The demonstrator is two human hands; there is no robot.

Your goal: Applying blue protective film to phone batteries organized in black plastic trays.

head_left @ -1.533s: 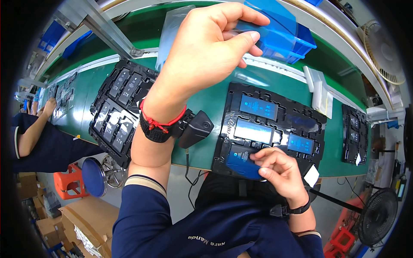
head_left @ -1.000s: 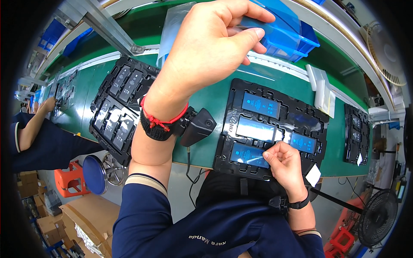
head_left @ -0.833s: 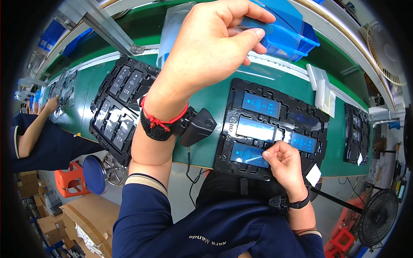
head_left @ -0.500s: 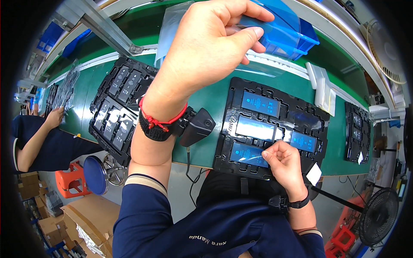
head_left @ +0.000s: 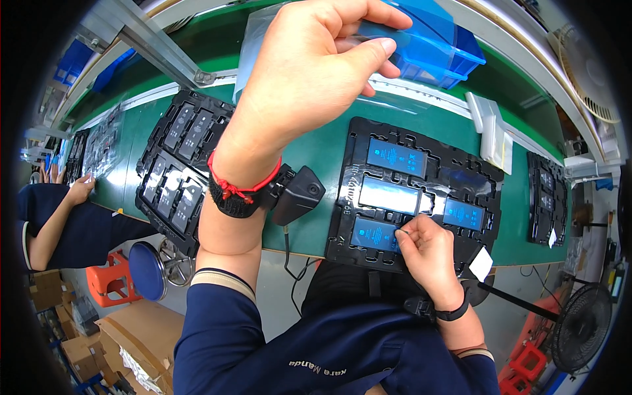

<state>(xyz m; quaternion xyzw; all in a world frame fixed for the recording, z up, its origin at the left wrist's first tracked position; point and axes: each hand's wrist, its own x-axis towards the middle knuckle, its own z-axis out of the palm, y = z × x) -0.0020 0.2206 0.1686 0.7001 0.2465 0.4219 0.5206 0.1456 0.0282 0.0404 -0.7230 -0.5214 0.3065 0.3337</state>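
My left hand (head_left: 322, 62) is raised over the far side of the bench, its index finger and thumb apart. It is in front of a blue bin (head_left: 431, 74) and a clear bluish film (head_left: 428, 26); whether it touches the film I cannot tell. A black molded tray (head_left: 345, 197) lies on the bench before me. In it are several flat, blue-looking batteries, among them an upper one (head_left: 396, 158) and one at the right (head_left: 464, 216). My right hand (head_left: 428, 253) pinches at the right end of the lower left battery (head_left: 372, 235); its fingertips hide what they grip.
Another black tray (head_left: 148, 191) with several batteries is at left, a further tray (head_left: 548, 197) at far right. White packets (head_left: 494, 141) lie behind my tray. A co-worker's hand (head_left: 80, 189) is at far left. A fan (head_left: 579, 326) stands at lower right.
My right fingers have shifted slightly left along the lower left battery's end, still pinched. My left hand has drifted a little left. The co-worker's hand at far left has moved lower.
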